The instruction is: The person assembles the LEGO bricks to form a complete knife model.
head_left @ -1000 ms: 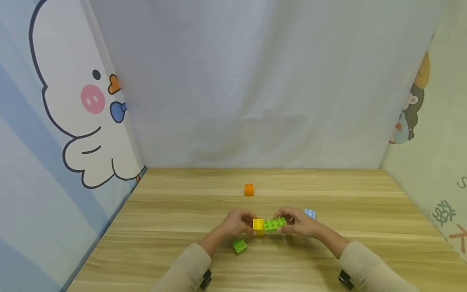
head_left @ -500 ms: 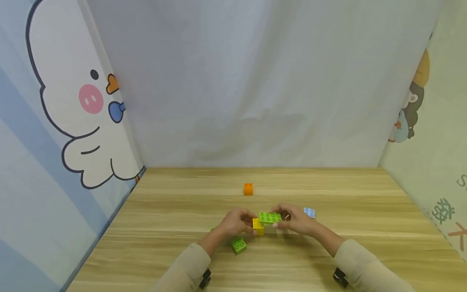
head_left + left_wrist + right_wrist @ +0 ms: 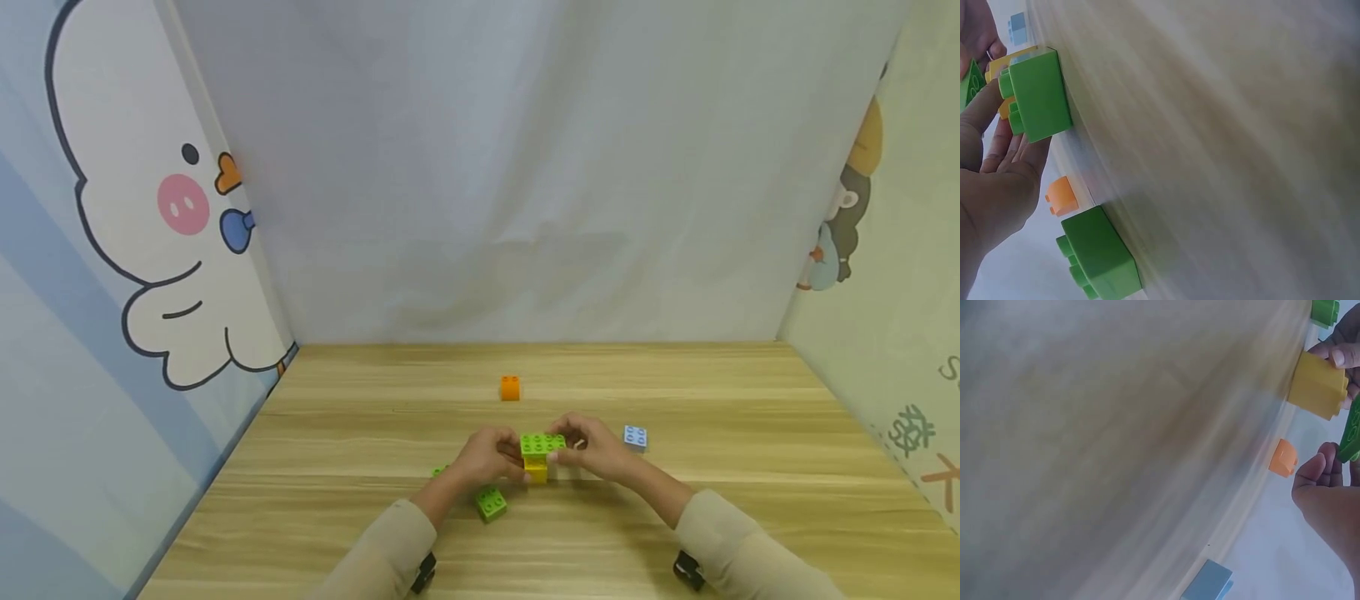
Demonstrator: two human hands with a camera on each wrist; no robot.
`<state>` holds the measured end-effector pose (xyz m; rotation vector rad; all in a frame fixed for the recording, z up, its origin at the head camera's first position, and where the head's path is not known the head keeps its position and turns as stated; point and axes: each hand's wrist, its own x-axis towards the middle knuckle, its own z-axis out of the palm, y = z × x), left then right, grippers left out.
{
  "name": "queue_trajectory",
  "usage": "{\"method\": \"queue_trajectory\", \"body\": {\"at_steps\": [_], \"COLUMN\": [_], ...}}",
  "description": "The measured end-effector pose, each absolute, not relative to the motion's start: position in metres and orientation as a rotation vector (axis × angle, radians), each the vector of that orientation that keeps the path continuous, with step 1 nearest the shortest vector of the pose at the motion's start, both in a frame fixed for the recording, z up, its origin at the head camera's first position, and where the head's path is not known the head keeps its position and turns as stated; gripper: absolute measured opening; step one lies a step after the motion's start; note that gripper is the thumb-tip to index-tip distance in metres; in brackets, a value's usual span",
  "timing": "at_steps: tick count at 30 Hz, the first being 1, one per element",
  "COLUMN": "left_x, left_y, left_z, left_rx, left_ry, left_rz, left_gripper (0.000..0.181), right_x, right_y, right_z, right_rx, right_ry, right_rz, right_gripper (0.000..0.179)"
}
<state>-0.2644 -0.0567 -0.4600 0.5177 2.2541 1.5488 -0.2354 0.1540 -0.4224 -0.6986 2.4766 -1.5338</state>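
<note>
My left hand (image 3: 487,457) holds a yellow toy building brick (image 3: 536,473) between thumb and fingers, near the tabletop. My right hand (image 3: 596,450) pinches the right end of a long green building brick (image 3: 542,445) with several studs on top. In the head view this long brick overlaps the top of the yellow one and sticks out to its right. In the right wrist view, the green brick (image 3: 1352,434) is at the yellow brick's (image 3: 1319,386) studded side; I cannot tell whether they are pressed together.
A small green brick (image 3: 491,504) lies in front of the left wrist; another green brick (image 3: 441,471) is partly hidden behind it. An orange brick (image 3: 510,388) stands farther back. A light blue brick (image 3: 635,438) lies right of the right hand. Curtains surround the wooden table (image 3: 360,392).
My right hand has lifted the long green brick and carried it left, from beside the yellow brick to above it. The left hand keeps holding the yellow brick almost in place.
</note>
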Motion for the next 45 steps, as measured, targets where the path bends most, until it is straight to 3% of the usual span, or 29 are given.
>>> {"method": "queue_trajectory", "body": {"at_steps": [11, 27, 36, 45], "left_x": [-0.265, -0.266, -0.264, -0.265], "left_y": [-0.055, -0.052, -0.052, -0.052], "left_z": [-0.460, -0.460, -0.458, -0.460], "left_rx": [0.505, 0.574, 0.647, 0.681], "left_ry": [2.302, 2.402, 2.453, 2.520], "left_rz": [1.501, 1.406, 1.345, 1.265], "left_gripper": [0.041, 0.035, 0.032, 0.031], "right_x": [-0.254, -0.236, -0.256, -0.254], "right_y": [0.156, 0.146, 0.152, 0.148], "right_z": [-0.458, -0.422, -0.453, -0.453], "right_rx": [-0.588, -0.739, -0.757, -0.801], "right_ry": [2.487, 2.528, 2.565, 2.639], "right_rz": [-1.570, -1.406, -1.333, -1.243], "right_gripper": [0.031, 0.025, 0.029, 0.031]}}
